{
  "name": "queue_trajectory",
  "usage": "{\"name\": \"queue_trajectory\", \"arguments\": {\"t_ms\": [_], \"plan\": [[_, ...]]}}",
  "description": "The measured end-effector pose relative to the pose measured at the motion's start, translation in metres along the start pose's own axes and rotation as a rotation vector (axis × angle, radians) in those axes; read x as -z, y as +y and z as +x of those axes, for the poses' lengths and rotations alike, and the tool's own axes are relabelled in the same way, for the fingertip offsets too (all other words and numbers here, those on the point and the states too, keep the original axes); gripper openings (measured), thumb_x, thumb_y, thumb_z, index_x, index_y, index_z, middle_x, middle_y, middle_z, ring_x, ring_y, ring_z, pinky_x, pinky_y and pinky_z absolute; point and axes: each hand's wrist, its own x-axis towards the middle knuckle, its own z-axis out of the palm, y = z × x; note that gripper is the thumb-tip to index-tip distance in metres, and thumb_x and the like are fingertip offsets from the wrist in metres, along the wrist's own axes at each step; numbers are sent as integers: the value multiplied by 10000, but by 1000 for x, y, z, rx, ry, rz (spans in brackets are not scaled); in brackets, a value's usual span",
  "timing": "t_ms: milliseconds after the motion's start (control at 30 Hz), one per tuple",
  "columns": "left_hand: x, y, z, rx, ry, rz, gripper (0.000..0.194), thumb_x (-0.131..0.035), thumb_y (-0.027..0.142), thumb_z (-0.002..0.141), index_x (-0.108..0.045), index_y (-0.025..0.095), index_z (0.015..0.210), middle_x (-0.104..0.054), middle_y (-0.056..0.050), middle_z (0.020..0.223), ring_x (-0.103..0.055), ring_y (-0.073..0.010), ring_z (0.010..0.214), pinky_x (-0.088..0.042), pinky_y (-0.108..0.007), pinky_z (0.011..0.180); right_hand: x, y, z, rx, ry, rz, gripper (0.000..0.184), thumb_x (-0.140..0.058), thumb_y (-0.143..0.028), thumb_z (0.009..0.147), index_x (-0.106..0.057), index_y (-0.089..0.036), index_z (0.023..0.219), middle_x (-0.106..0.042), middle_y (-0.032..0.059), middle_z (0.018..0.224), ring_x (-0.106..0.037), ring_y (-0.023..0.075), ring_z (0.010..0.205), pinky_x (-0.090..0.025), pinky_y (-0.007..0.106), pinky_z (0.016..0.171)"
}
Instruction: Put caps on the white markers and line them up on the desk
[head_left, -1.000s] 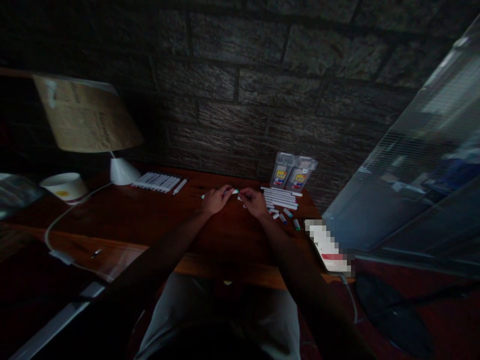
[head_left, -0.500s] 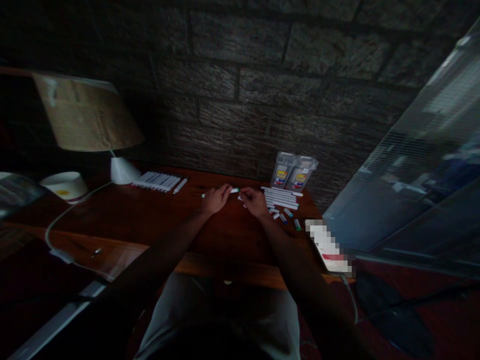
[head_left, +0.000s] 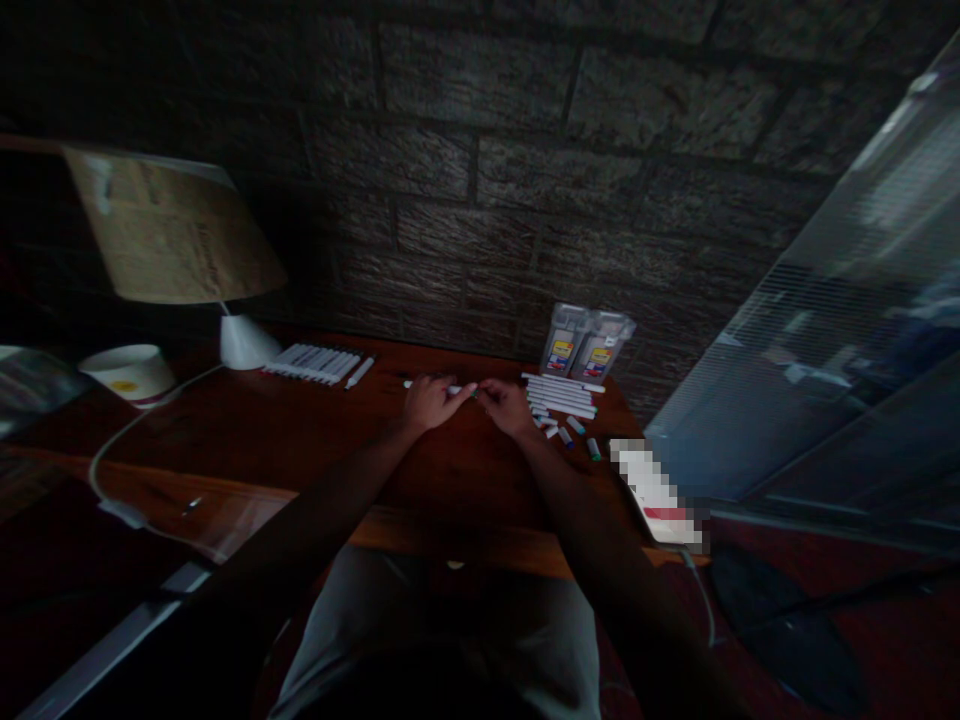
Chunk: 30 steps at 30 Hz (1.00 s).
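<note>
Both of my hands meet over the middle of a dark red wooden desk (head_left: pixel 300 440). My left hand (head_left: pixel 427 402) is closed round a white marker (head_left: pixel 420 385) whose body sticks out to the left. My right hand (head_left: pixel 507 404) is pinched at the marker's right end, on what looks like a green cap; the two hands touch there. Just right of my right hand lies a row of white markers (head_left: pixel 562 396), with several loose caps (head_left: pixel 574 432) in front of them.
A second row of white markers (head_left: pixel 315 363) lies at the back left beside a white lamp base (head_left: pixel 246 343) with a tan shade (head_left: pixel 172 230). Two clear marker packs (head_left: pixel 589 345) lean against the brick wall. A white bowl (head_left: pixel 131 372) sits far left, a cable (head_left: pixel 127 440) trails across.
My hands have closed together: the gap between them is gone, and the marker's right end with its green tip has gone under my right fingers.
</note>
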Motion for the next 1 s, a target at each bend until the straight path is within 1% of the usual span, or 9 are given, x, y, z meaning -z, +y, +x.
{"name": "queue_trajectory", "arguments": {"t_ms": [133,233,367,467,600,833,1000], "plan": [[0,1,-2,32,-25,14,660,-407,775,874,-745,212,933,-758,-119,983,-682,-275,989,-471,-335,873,2,0,0,-27,6,-6,180,-576,-236,854,-725,-211,952,-750,2,832,-695,155,749,-542,257,730],[0,1,-3,54,-43,6,686,-416,798,853,-759,213,957,-760,-122,1009,-679,-286,1019,-471,-339,865,3,-1,0,-46,22,-4,194,-573,-208,843,-729,-212,958,-756,8,852,-706,163,767,-552,274,750],[0,2,-4,66,-37,11,698,-434,803,841,-773,216,1007,-760,-122,1042,-675,-302,1049,-476,-357,877,3,-2,1,-45,22,-24,195,-573,-185,837,-730,-200,951,-761,20,856,-716,173,784,-546,283,759],[1,2,-4,58,-25,7,694,-430,796,847,-779,217,1005,-764,-121,1035,-683,-303,1034,-484,-359,867,3,-2,1,-45,17,-13,200,-554,-177,846,-725,-184,949,-762,30,846,-717,173,775,-541,279,744],[1,2,-4,54,-6,22,691,-382,771,882,-782,214,962,-768,-117,998,-694,-297,997,-492,-354,835,1,1,1,-59,6,2,194,-548,-202,859,-719,-200,951,-749,4,782,-701,153,714,-539,259,707],[0,0,-1,97,-38,68,700,-340,760,896,-786,221,864,-767,-129,943,-702,-299,965,-503,-350,787,-1,2,0,-67,21,-10,179,-553,-271,874,-716,-213,919,-740,-1,769,-700,157,716,-542,249,677],[0,1,-1,114,-43,68,719,-335,772,888,-796,222,888,-767,-135,949,-702,-304,965,-508,-358,796,0,-1,0,-68,17,-8,182,-545,-290,881,-713,-222,896,-737,-5,754,-694,154,697,-547,251,674]]}}
